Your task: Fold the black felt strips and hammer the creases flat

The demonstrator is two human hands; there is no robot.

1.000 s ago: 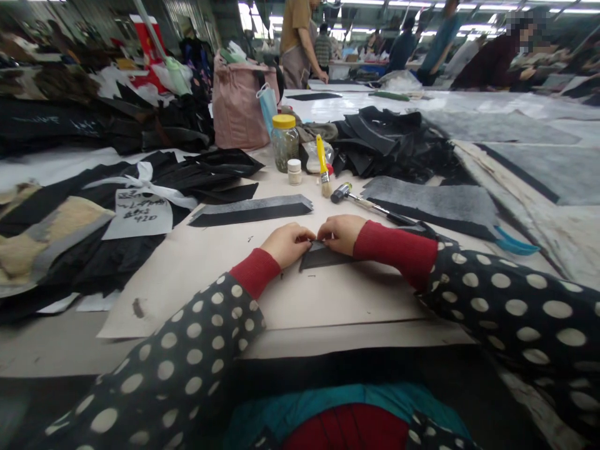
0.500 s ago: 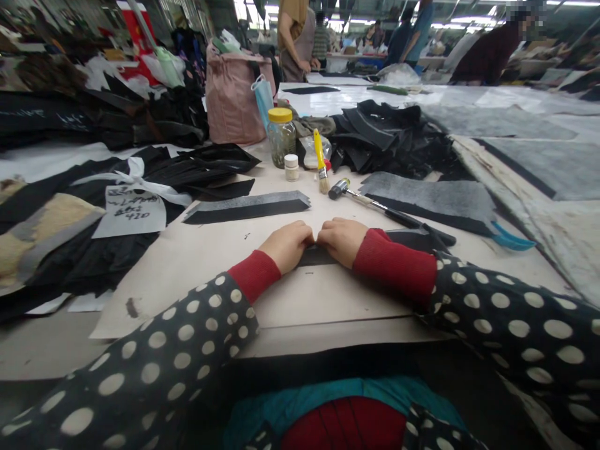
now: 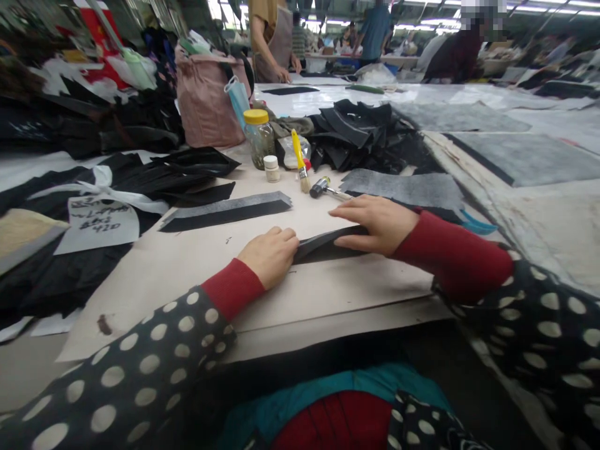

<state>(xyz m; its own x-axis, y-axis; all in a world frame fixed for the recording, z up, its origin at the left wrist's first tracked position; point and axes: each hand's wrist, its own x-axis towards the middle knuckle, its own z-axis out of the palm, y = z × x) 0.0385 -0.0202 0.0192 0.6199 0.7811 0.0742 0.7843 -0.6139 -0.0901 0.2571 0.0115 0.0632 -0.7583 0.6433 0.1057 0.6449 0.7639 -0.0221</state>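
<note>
A black strip of material point(image 3: 321, 249) lies on the pale board point(image 3: 281, 306) in front of me, its upper edge partly folded over. My left hand point(image 3: 270, 255) is closed on the strip's left end, fingers curled. Over the strip's right part, my right hand point(image 3: 375, 225) has its thumb and fingers spread, the thumb low beside the fold. Just behind the right hand is a hammer point(image 3: 323, 187); its handle is mostly hidden by that hand. A stack of black-and-grey strips point(image 3: 227, 211) rests farther back on the left.
Behind stand a yellow-lidded jar point(image 3: 259, 140), a small white bottle point(image 3: 270, 169) and a yellow brush point(image 3: 299, 156). Black pieces point(image 3: 351, 134) are heaped beyond. At left lies a tied black bundle with a paper label point(image 3: 98, 225). A pink bag point(image 3: 206, 100) stands farther back; people work beyond.
My right hand has let go near the left hand, moved right along the strip and spread its fingers. The left hand stays at the strip's left end. The view has turned slightly right.
</note>
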